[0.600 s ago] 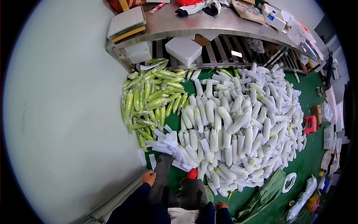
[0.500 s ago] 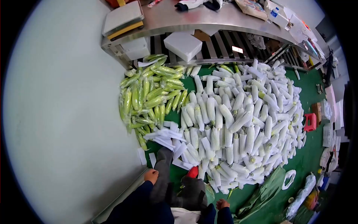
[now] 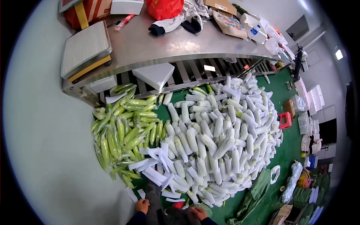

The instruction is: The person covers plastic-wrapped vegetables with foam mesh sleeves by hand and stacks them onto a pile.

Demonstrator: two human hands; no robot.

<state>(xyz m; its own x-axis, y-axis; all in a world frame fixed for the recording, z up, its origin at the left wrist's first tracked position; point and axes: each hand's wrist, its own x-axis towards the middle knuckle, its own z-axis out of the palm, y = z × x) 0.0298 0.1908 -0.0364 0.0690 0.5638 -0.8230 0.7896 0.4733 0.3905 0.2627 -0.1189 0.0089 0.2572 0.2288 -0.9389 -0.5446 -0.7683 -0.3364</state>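
At the bottom of the view, my left hand [image 3: 142, 206] is closed beside my grey trouser leg, with nothing visible in it. My right hand [image 3: 198, 213] rests low near my other leg, its fingers curled and nothing showing in them. Ahead of my left hand lie loose white foam sleeves [image 3: 156, 174], flat and tangled. Beyond them is a pile of green corn cobs [image 3: 129, 131] in clear plastic wrap. A much larger heap of corn in white foam net sleeves [image 3: 213, 138] spreads over the floor to the right. Neither hand touches the piles.
A steel table [image 3: 150, 48] with a slatted lower shelf stands behind the piles, carrying a scale [image 3: 87, 48], clothing and bags. A white foam box [image 3: 153, 75] sits on that shelf. To the right are a red stool [image 3: 285, 120] and green sheeting [image 3: 255, 195] on the green floor [image 3: 288, 138].
My view has tilted up and turned right, so the piles appear lower and further left and more of the tabletop shows. Both hands remain low by my legs, now closer together in view.
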